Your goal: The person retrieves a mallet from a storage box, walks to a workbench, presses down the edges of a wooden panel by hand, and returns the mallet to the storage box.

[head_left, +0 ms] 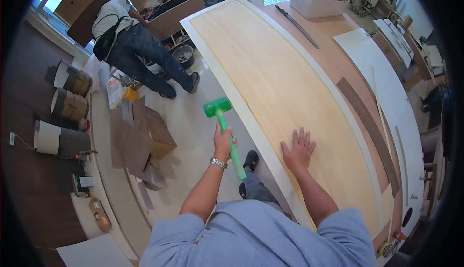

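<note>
My left hand (224, 144) is wrapped round the handle of a green mallet (217, 107), just below its head. The mallet hangs over the floor beside the workbench, head up and handle end toward me. A metal-banded watch sits on my left wrist. Flat on a long wooden panel (261, 69) with a white border lies my right hand (297, 152), its fingers spread. The panel rests on the workbench (328, 62) and runs away from me.
A hand saw (297, 25) and an open cardboard box (319, 0) lie at the bench's far end. A dark strip (369, 127) runs along the panel's right. Another person (140, 45) bends over a toolbox (169, 6) at upper left. A brown carton (157, 129) stands on the floor.
</note>
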{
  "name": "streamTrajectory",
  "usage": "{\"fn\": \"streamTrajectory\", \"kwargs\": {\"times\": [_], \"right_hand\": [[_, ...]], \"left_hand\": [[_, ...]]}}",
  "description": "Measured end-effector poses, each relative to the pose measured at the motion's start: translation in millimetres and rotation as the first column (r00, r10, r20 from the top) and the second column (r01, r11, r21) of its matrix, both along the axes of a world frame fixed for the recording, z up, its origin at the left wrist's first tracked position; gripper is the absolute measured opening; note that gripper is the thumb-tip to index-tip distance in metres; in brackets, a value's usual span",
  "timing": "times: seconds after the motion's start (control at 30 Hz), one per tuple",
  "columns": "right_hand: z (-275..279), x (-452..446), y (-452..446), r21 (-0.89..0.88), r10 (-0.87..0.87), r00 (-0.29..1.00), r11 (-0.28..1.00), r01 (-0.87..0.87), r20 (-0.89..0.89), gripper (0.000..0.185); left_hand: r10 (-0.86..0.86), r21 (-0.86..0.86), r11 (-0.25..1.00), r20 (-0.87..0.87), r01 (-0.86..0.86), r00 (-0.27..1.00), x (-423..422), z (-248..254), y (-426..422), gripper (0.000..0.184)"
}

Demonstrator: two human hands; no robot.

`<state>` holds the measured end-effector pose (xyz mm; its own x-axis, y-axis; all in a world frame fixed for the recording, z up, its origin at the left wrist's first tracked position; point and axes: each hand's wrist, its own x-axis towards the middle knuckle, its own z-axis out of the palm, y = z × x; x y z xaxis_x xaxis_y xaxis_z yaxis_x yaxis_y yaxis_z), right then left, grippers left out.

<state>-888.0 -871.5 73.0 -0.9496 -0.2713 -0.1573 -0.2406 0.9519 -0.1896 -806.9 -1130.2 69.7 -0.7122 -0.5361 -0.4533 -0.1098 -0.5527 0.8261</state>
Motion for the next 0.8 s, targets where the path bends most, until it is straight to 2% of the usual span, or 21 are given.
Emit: {"fn": "streamTrajectory", "kwargs": {"times": [0.1, 0.2, 0.33, 0.47, 0.57, 0.67, 0.73, 0.8], "right_hand": [[0.0, -1.6, 0.1, -0.013, 0.013, 1.0, 1.0, -0.013, 0.019, 0.076], [-2.6, -4.0, 3.1, -0.048, 0.02, 1.0, 0.999, -0.02, -0.009, 0.076], [-0.2, -1.3, 8.0, -0.142, -0.014, 1.0, 0.99, 0.017, 0.019, 0.074], [-6.1, 4.8, 9.2, -0.17, -0.025, 0.999, 0.985, 0.019, -0.033, 0.071], [-14.0, 8.8, 6.9, -0.156, -0.047, 0.996, 0.987, 0.034, -0.08, 0.066], [0.6, 20.3, 1.8, -0.184, -0.083, 0.996, 0.98, 0.075, -0.04, 0.06], [-28.5, 25.1, -5.3, -0.298, -0.207, 0.921, 0.949, 0.106, -0.33, 0.048], [-7.3, 42.0, -1.2, -0.575, -0.367, 0.929, 0.768, 0.281, -0.037, 0.041]], "left_hand": [[0.016, -0.004, 1.0, 0.002, -0.016, 1.0, 4.1, 4.5, -13.1, 0.036], [-0.015, 0.016, 1.0, 0.015, 0.015, 1.0, 4.5, 11.7, -29.9, 0.047], [-0.193, -0.075, 0.978, 0.015, 0.193, 0.981, -10.7, 29.2, -51.8, 0.039], [-0.365, -0.13, 0.925, -0.054, 0.356, 0.929, -55.1, 35.3, -65.8, 0.056], [-0.484, -0.15, 0.87, -0.076, 0.469, 0.872, -78.7, 65.4, -37.9, 0.07], [-0.658, -0.204, 0.75, -0.122, 0.629, 0.743, -85.4, 91.0, -7.7, 0.079], [-0.76, -0.273, 0.645, -0.138, 0.714, 0.635, -87.6, 101.6, 15.5, 0.079], [-0.854, -0.352, 0.517, -0.152, 0.781, 0.497, -85.1, 107.9, 39.9, 0.078]]}}
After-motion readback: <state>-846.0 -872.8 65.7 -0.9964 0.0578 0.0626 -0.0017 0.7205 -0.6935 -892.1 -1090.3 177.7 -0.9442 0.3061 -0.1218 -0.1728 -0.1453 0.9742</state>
